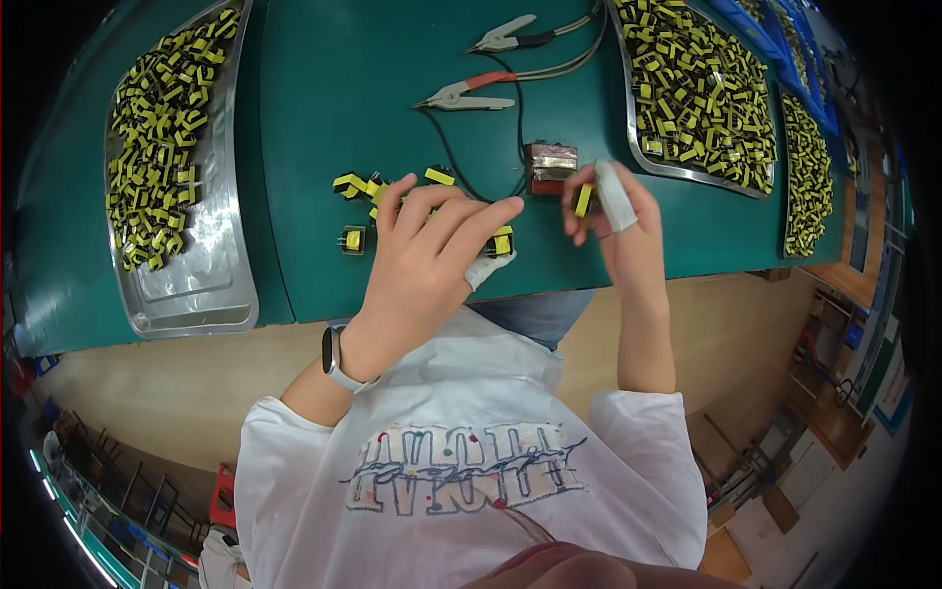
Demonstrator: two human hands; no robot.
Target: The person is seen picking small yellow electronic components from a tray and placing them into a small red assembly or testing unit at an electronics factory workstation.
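Note:
My left hand [429, 240] reaches over a small cluster of yellow-and-black transformers [439, 176] on the green table, fingers spread. Between its white-wrapped thumb and index finger sits one small transformer [501, 241], which appears gripped. Another loose transformer [352, 240] lies just left of that hand. My right hand [620, 206], one finger wrapped in white, pinches a small transformer [584, 200]. It is beside a red-brown block with metal strips on top [551, 168]. The right hand's lower fingers are partly hidden.
A metal tray [221, 255] of similar transformers stands at the left. Another heaped tray [653, 165] is at the far right, with more transformers [807, 182] beyond. Two clip leads, one black [502, 37] and one red [463, 95], lie at the back with cables.

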